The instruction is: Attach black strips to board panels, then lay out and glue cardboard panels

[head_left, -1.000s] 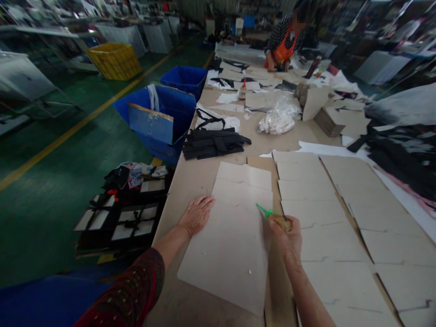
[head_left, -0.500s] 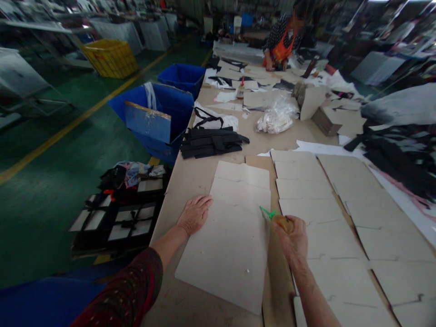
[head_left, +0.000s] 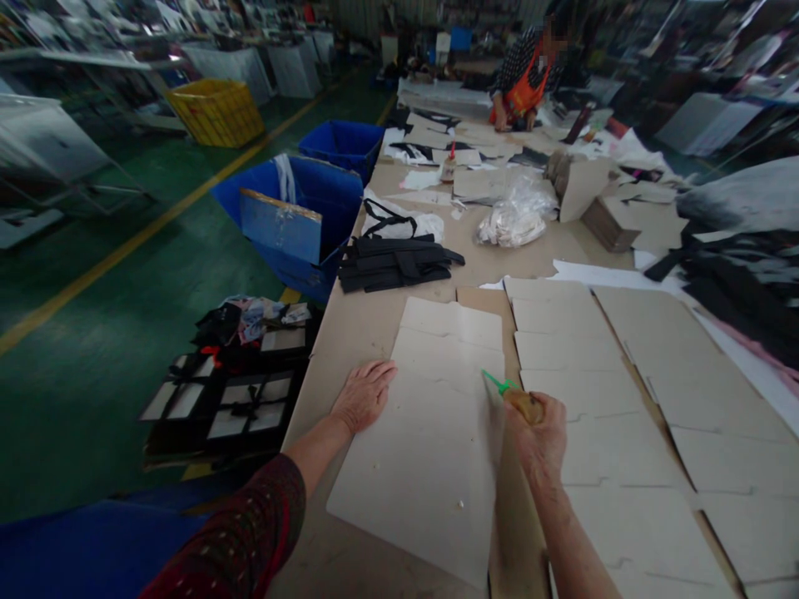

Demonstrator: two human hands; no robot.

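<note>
My left hand [head_left: 363,395] lies flat, fingers spread, on the left edge of a large grey cardboard sheet [head_left: 424,449] on the table. My right hand [head_left: 538,433] is closed round a glue bottle [head_left: 521,402] with a green nozzle [head_left: 494,382]. The nozzle tip points at the sheet's right edge. More cut cardboard sheets [head_left: 574,358] lie in overlapping rows to the right of it.
A pile of black straps [head_left: 393,262], a plastic bag [head_left: 515,216] and a cardboard stack [head_left: 608,220] lie farther up the table. Blue bins [head_left: 300,216] and a heap of black frames [head_left: 230,391] stand on the floor at left. Another person [head_left: 521,79] works at the far end.
The glue bottle in my right hand has crept slightly right and down along the sheet's edge. My left hand stays pressed on the sheet.
</note>
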